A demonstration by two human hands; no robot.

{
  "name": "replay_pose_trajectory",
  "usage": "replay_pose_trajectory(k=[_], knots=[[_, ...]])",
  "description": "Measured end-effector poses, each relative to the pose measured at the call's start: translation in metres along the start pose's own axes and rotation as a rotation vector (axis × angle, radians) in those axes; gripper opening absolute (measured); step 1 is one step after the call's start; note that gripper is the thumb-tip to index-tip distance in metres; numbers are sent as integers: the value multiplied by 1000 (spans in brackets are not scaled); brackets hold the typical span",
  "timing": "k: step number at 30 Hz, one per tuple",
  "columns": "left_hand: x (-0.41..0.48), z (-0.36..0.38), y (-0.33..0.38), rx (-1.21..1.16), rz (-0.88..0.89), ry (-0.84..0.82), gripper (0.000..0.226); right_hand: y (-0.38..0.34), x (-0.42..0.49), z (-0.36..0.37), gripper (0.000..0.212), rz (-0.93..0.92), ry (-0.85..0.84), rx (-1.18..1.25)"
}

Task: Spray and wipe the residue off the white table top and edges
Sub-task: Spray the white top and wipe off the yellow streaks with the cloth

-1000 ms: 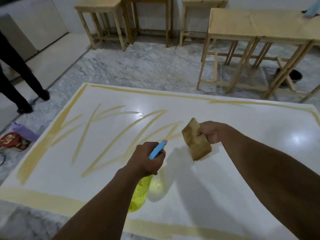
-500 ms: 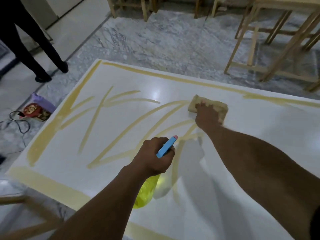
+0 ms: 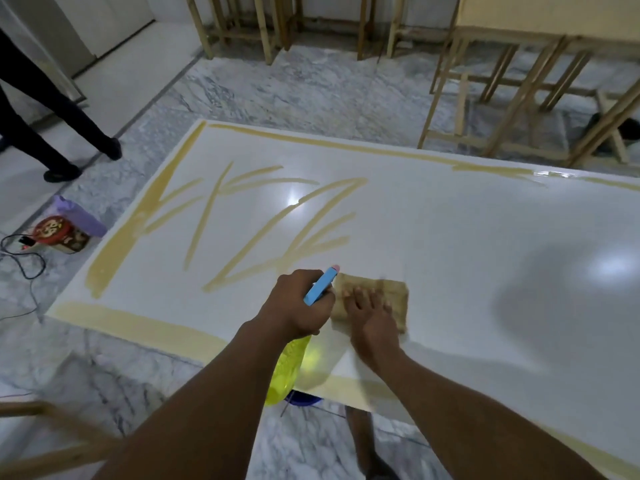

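Observation:
A white table top (image 3: 450,244) carries yellow-brown residue: zigzag streaks (image 3: 263,223) on its left half and bands along the left, far and near edges. My left hand (image 3: 298,306) grips a spray bottle (image 3: 287,368) with a yellow body and a blue trigger head, held just above the near edge. My right hand (image 3: 370,317) lies flat, fingers spread, pressing a tan cloth (image 3: 388,296) onto the table right beside the bottle's nozzle. The area to the right of the cloth looks wiped and glossy.
Wooden stools and tables (image 3: 519,81) stand beyond the far edge. A person's dark legs (image 3: 59,133) are at the far left. On the marble floor at the left lie a red tin with a purple bag (image 3: 65,226) and a black cable (image 3: 24,261). A blue bucket rim (image 3: 304,398) peeks under the near edge.
My right hand has pulled the cloth from the middle of the table back toward the near edge, beside the bottle. The streak ends it crossed are gone. My left hand kept hold of the bottle.

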State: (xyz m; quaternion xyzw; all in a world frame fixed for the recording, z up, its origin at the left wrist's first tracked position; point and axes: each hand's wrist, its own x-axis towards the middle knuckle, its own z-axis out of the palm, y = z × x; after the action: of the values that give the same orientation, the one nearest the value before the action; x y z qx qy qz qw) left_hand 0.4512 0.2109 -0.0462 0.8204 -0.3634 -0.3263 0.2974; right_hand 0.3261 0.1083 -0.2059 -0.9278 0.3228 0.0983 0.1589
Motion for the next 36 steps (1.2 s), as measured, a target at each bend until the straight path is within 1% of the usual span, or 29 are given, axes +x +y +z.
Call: replay_pose_trajectory(k=[2, 4, 5, 6, 7, 9, 10, 12, 14, 15, 18, 22, 26, 28, 30, 33, 36], knots=[[-31, -3, -9, -17, -3, -5, 20, -21, -37, 14, 56, 8, 42, 16], [-59, -8, -20, -31, -6, 0, 23, -29, -57, 5, 52, 4, -25, -27], [-69, -11, -25, -26, -7, 1, 22, -30, -60, -5, 49, 1, -31, -1], [-77, -15, -30, -13, -2, 0, 22, -28, -59, -16, 43, -2, 7, 85], [-84, -18, -33, 4, 4, -4, 22, -25, -57, -30, 35, 29, 17, 240], [-93, -21, -39, 24, 18, -6, 22, -14, -53, -63, 22, 199, -56, 703], [-95, -22, -40, 29, 24, -12, 23, -6, -51, -77, 24, 291, -94, 935], [-95, -22, -37, 38, 43, -34, 23, 13, -50, -97, 38, 470, -148, 1316], [-87, -22, -33, 42, 50, -54, 24, 26, -47, -109, 38, 548, -215, 1548], [-80, -22, -29, 44, 50, -62, 24, 29, -44, -112, 36, 557, -249, 1608], [-46, -25, -16, 46, 39, -108, 23, 39, -10, -117, 38, 564, -338, 1602], [0, -26, 2, 110, -2, -178, 25, 49, 48, -128, 48, 559, -378, 1515], [44, -32, 15, 215, -48, -235, 21, 64, 95, -150, 42, 517, -436, 1474], [64, -38, 18, 176, -69, -206, 19, 77, 121, -164, 42, 510, -461, 1377], [81, -45, 19, 76, -85, -153, 15, 86, 150, -185, 40, 513, -455, 1200], [102, -56, 16, -14, -68, -60, 11, 91, 205, -225, 23, 481, -323, 905], [115, -62, 9, 5, -60, 28, 14, 85, 268, -253, 9, 342, -90, 639]])
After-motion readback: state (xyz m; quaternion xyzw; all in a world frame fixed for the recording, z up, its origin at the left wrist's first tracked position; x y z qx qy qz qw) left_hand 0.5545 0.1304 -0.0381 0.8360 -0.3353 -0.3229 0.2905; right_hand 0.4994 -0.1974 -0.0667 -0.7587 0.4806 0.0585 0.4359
